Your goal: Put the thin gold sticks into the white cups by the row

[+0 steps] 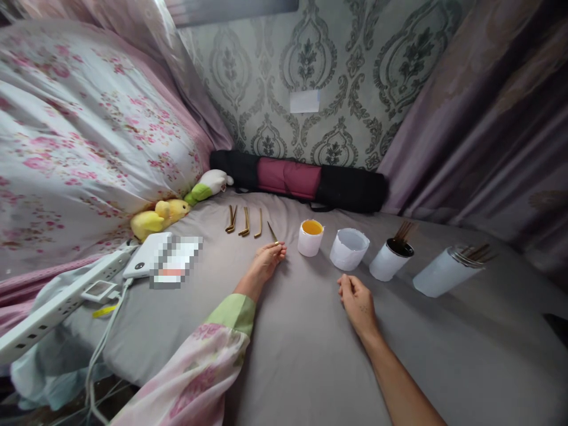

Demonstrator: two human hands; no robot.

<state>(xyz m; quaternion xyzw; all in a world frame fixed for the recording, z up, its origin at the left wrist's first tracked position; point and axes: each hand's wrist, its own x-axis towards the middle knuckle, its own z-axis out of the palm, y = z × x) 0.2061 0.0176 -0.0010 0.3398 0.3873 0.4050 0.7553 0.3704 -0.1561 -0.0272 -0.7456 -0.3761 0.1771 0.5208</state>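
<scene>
My left hand is closed, fingertips pinched on a thin gold-coloured rod that points up and away, darker toward its far tip. Beyond it, several similar gold rods with bent ends lie on the grey sheet in small groups. To its right stands a white-wrapped cup with an orange inside. My right hand is curled with its fingers together, just in front of a wider white-wrapped cup. Whether anything is inside those fingers is hidden.
Two more white-wrapped containers, one with a dark inside and one larger, hold thin brown sticks. A black and maroon bag lies along the wall. Plush toys, a white device and a power strip with cables are left.
</scene>
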